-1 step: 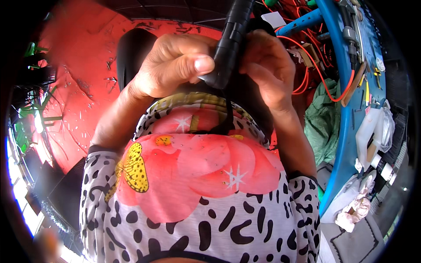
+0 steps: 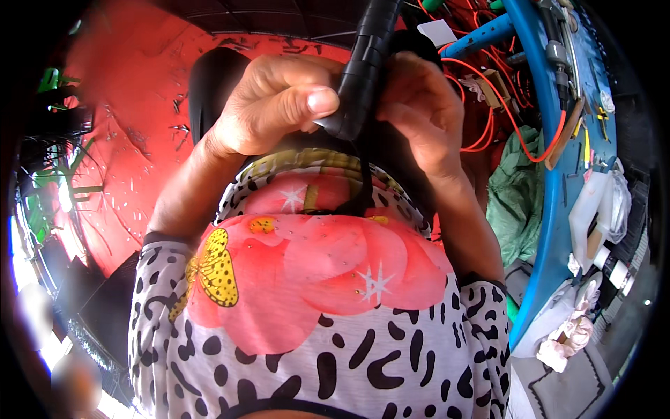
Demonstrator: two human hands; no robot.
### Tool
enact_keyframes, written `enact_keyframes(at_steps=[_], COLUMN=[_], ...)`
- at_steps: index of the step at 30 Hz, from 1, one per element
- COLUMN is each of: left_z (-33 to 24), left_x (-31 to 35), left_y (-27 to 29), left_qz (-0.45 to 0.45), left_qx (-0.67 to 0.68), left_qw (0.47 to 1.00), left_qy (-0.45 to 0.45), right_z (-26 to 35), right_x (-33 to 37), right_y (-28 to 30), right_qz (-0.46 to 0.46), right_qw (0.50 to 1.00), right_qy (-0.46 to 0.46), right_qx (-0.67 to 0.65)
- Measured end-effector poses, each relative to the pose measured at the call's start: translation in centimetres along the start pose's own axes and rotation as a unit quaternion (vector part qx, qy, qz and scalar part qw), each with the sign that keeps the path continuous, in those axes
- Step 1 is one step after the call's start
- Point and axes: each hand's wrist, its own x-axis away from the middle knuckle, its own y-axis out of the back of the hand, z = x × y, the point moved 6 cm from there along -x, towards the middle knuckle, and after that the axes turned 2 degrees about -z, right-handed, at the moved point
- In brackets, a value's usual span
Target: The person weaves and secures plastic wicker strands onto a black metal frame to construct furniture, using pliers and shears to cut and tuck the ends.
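Note:
A black tube wrapped in overlapping bands, like tape (image 2: 361, 77), slants down between my hands, its rounded lower end toward me. My left hand (image 2: 279, 105) is closed on it from the left, thumb beside the lower end and fingers partly behind it. A small silvery-grey edge shows under that thumb, too little to name. My right hand (image 2: 424, 115) is curled against the tube's right side, its fingertips partly in shadow behind it. A thin black strip (image 2: 364, 174) hangs from the lower end onto my patterned top.
To the right stands a blue-edged workbench (image 2: 548, 209) with tools, plastic pieces and crumpled white gloves (image 2: 569, 342). A power driver (image 2: 556, 59) lies along its edge. An orange hose (image 2: 513, 126) loops beside it, above a green sack (image 2: 516, 195). Dark scraps litter the red floor (image 2: 132, 140).
My right hand has shifted very slightly to the left, closer against the tube. My left hand and the tube look almost the same.

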Motion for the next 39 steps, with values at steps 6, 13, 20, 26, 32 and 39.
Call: enact_keyframes(at_steps=[6, 13, 20, 26, 32, 39], left_z=[1.3, 1.0, 0.6, 0.6, 1.7, 1.6], left_x=[0.4, 1.2, 0.9, 1.5, 1.4, 0.5], left_y=[0.8, 2.8, 2.9, 3.5, 2.4, 0.6], left_qz=[-0.038, -0.062, 0.001, -0.005, -0.049, -0.039], left_qx=[-0.048, -0.084, -0.04, 0.034, 0.098, 0.156], left_qw=[0.998, 0.991, 0.999, 0.999, 0.992, 0.983], left_qy=[-0.025, -0.081, 0.008, -0.002, 0.066, 0.087], right_z=[-0.6, -2.7, 1.0, 4.9, 9.1, 8.9], right_x=[0.5, -0.6, -2.3, -3.5, -4.7, -5.2], right_y=[-0.2, -0.9, 1.8, -1.4, -4.9, -7.0], right_qz=[0.01, -0.019, -0.056, 0.035, 0.173, 0.319], right_qw=[0.999, 0.997, 0.996, 0.985, 0.844, 0.715], right_qy=[-0.023, -0.027, 0.051, 0.132, 0.358, 0.334], right_qx=[-0.035, -0.065, -0.036, 0.106, 0.359, 0.525])
